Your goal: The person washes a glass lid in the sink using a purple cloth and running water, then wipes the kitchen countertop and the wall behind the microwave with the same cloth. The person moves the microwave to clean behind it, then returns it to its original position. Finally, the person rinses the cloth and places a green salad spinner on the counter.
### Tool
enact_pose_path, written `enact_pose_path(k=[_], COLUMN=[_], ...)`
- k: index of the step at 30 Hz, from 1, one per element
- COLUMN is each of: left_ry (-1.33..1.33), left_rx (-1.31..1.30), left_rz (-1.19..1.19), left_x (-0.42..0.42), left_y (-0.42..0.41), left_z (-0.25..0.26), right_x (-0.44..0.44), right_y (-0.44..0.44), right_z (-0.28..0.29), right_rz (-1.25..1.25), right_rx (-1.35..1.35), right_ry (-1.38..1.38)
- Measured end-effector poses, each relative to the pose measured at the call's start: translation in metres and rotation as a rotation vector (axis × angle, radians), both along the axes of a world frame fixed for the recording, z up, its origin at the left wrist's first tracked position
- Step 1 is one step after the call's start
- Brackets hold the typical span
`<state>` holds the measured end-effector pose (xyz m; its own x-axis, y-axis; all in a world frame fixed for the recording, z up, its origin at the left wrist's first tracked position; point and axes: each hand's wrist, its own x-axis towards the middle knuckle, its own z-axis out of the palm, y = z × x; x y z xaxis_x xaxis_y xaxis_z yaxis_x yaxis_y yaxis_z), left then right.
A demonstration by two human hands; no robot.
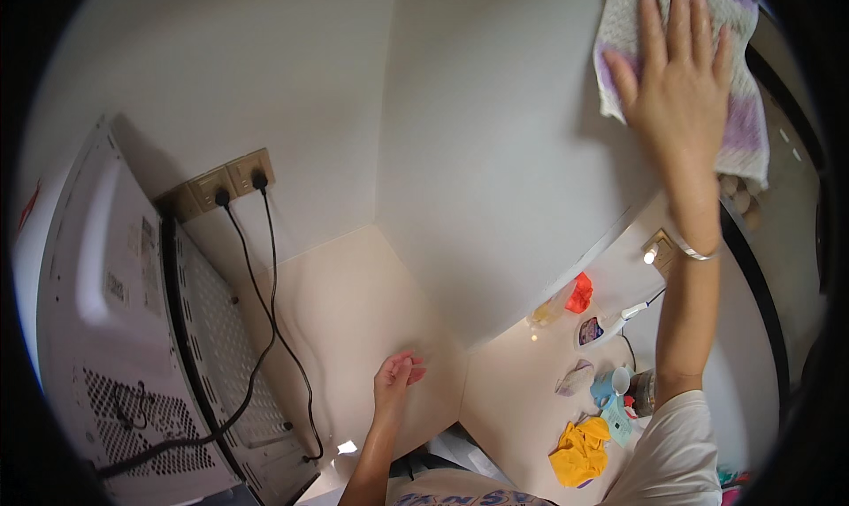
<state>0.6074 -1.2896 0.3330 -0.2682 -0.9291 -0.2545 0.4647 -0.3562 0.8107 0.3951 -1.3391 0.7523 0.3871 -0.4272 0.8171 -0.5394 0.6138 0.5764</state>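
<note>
My right hand (686, 94) lies flat, fingers spread, on a white and purple cloth (746, 128) at the top right. It presses the cloth against the upper part of a pale wall panel (477, 141). Part of the cloth runs out of view at the top, and its lower corner hangs loose. My left hand (395, 376) hovers low over the cream countertop (351, 294), near the foot of the panel. Its fingers are loosely bent and apart, with nothing in them.
A white microwave oven (126, 240) stands at the left. Its black power cords (268, 267) run to a wall socket strip (229, 181). Right of the panel are a spray bottle (600, 330), a blue cup (609, 386), a yellow cloth (580, 451) and another small cloth (575, 378).
</note>
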Motion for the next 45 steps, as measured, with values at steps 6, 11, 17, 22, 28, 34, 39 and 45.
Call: enact_pose_path(k=[6,11,17,22,28,34,39,45], left_ry=[0.004,0.05,0.5,0.335,-0.504,-1.131,-0.544,-0.428], left_rx=[-0.2,-0.282,-0.22,-0.279,-0.479,-0.884,-0.85,-1.449], left_rz=[0.053,0.011,0.158,0.201,0.512,0.583,0.396,0.412], left_x=[-0.024,-0.066,-0.113,-0.172,-0.195,-0.175,-0.192,-0.182], left_y=[-0.006,0.018,-0.017,-0.052,-0.06,-0.087,-0.093,-0.092], left_z=[0.019,0.013,0.058,0.014,0.031,0.046,0.059,0.204], right_x=[-0.011,-0.019,0.001,-0.004,0.016,0.008,-0.03,-0.039], right_y=[0.013,0.003,0.001,0.01,0.041,0.114,0.139,0.136], right_z=[-0.301,-0.419,-0.324,-0.309,-0.264,-0.188,-0.193,-0.198], right_rz=[-0.192,0.682,0.682,0.786,0.54,0.761,0.68,0.691], right_rx=[0.882,0.734,1.172,0.965,0.875,0.42,0.105,0.02], right_ry=[0.033,-1.132,-1.363,-1.345,-0.975,-1.013,-1.284,-1.331])
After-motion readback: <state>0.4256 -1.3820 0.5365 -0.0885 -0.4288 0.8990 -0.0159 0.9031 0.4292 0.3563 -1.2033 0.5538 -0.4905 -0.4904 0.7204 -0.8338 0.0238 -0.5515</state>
